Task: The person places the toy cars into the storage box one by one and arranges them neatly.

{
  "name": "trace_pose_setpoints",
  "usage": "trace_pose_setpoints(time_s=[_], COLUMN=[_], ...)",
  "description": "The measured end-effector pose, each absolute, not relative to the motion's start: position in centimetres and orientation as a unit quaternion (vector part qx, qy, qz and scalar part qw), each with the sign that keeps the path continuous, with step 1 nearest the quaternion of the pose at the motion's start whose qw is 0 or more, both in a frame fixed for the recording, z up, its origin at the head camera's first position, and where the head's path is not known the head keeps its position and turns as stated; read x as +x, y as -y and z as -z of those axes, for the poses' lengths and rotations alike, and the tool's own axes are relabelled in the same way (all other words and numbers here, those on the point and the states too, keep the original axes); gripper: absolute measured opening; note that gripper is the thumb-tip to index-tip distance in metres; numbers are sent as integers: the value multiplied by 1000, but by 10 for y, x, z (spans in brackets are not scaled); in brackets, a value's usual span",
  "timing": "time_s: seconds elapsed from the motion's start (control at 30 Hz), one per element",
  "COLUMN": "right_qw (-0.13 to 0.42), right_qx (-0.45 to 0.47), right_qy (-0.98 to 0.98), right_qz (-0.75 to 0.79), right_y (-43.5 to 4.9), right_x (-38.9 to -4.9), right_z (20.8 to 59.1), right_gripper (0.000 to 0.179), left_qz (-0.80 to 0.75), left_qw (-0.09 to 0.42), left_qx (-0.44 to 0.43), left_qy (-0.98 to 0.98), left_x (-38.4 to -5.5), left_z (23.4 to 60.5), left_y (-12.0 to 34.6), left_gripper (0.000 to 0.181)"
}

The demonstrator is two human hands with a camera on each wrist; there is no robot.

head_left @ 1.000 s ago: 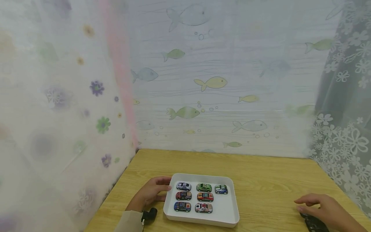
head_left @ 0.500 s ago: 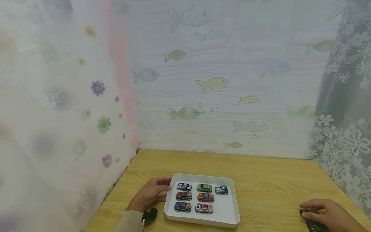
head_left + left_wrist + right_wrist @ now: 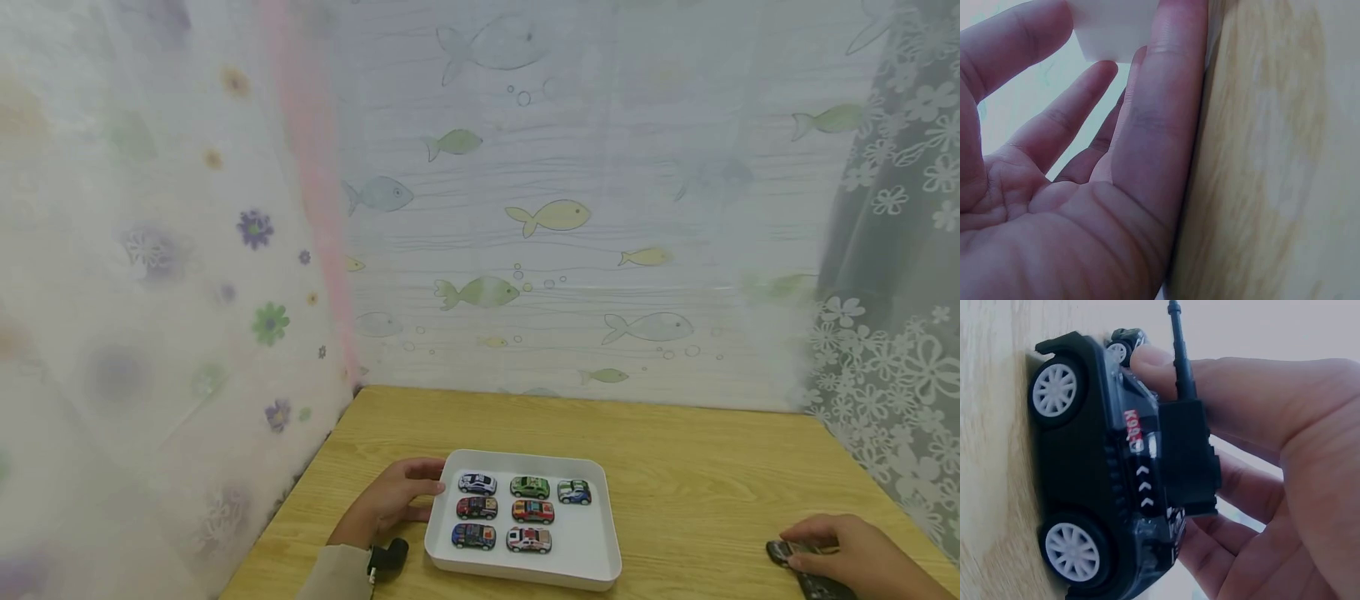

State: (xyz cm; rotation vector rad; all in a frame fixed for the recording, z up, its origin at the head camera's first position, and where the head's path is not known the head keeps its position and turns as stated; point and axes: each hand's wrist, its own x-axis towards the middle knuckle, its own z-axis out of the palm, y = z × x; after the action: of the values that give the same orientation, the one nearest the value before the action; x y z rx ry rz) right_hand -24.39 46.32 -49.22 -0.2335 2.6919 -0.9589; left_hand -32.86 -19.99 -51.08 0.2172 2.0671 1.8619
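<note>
My left hand (image 3: pixel 390 496) rests against the left side of a white tray (image 3: pixel 581 542), its fingers extended along the outer wall. Several toy cars lie in the tray, among them a green car (image 3: pixel 529 487), a red-yellow car (image 3: pixel 533 511) and a white-red car (image 3: pixel 528 540). At the right, my right hand (image 3: pixel 855 550) pinches a small black toy car (image 3: pixel 1124 349); the thumb shows against it, while the opposing fingertips are hidden. Nearer the right wrist camera stands a black toy vehicle (image 3: pixel 1079 469) with white wheels, a turret and a barrel.
The wooden table (image 3: pixel 675 467) reaches back to a fish-print curtain (image 3: pixel 585 208). A flower-print curtain (image 3: pixel 150 333) hangs along the left. More table surface lies between the tray and the right hand.
My right hand has come down onto the black toys, and its thumb and fingers have closed. The small black car's end now sticks out farther left. The left hand and tray look unchanged.
</note>
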Motion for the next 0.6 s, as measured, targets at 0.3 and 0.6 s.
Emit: trace_pose_setpoints(time_s=[0.3, 0.6], right_qw=[143, 145], right_qx=[-55, -50], right_qy=[-933, -931], right_qz=[326, 332], right_y=[-463, -454], right_x=[-246, -243], right_z=[493, 486], right_gripper=[56, 51], left_qz=[-657, -656], left_qw=[173, 173], left_qx=[75, 65], left_qy=[-730, -732], left_x=[-329, -330], left_z=[511, 511], left_y=[199, 201], left_gripper=[58, 58])
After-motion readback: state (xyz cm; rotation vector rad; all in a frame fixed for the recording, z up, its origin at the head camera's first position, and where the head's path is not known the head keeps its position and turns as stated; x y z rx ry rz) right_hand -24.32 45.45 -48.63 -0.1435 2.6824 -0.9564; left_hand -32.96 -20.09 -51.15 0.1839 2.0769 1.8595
